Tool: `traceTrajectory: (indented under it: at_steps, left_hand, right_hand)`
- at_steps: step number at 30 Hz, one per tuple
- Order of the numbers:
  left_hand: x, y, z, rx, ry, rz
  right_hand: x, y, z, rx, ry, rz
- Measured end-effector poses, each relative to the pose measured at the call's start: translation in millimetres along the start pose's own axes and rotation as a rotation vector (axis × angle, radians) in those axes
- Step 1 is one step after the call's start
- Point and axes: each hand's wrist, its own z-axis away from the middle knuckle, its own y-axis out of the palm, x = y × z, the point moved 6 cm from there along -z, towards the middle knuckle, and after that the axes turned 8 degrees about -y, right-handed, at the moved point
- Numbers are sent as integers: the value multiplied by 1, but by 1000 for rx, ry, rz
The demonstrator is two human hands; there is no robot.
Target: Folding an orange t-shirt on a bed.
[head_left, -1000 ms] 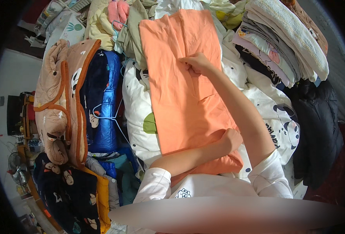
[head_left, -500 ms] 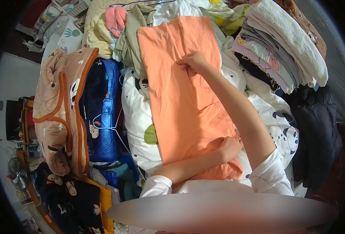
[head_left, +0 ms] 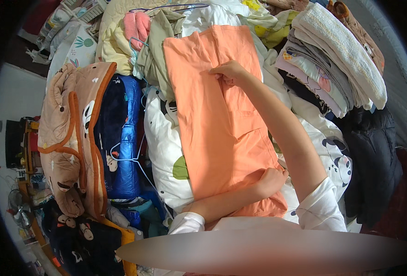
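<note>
A pair of orange trousers point(head_left: 203, 124) with a flap pocket lies lengthwise in front of me, over white bedding with a panda print point(head_left: 166, 152). My right hand point(head_left: 231, 73) is closed near the far end, its fingertips pinching the cloth along a lengthwise seam. Across the near end reaches my left forearm, and my left hand point(head_left: 272, 180) rests at the trousers' right edge. Its fingers are curled and partly hidden, apparently gripping the fabric there.
Folded towels and clothes point(head_left: 337, 55) are stacked at the far right, with a black padded jacket point(head_left: 369, 152) below. On the left lie a tan quilted garment point(head_left: 65, 124), a blue padded one point(head_left: 123, 161) and a light blue hanger point(head_left: 132, 159). Pink fluffy slippers point(head_left: 136, 28) sit beyond.
The view has shifted slightly, so the things sit a little lower. My right hand keeps its pinch on the trousers; my left hand stays at their near right edge, fingers slightly more raised.
</note>
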Motion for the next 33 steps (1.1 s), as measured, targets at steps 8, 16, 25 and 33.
traceTrajectory:
  at_steps: [8,16,25,33]
  left_hand:
    - [5,0,5,-10,-37,49]
    - [138,-166,52,198,-60,728]
    - [439,-255,-13,-573,-880,120]
    - [482,-250,-45,-515,-751,408]
  right_hand:
    - [12,8,3,-18,24,16]
    - [-8,8,8,139,49,30]
    - [-30,17,20,48,-68,-147]
    - [-28,18,26,-71,-199,-64]
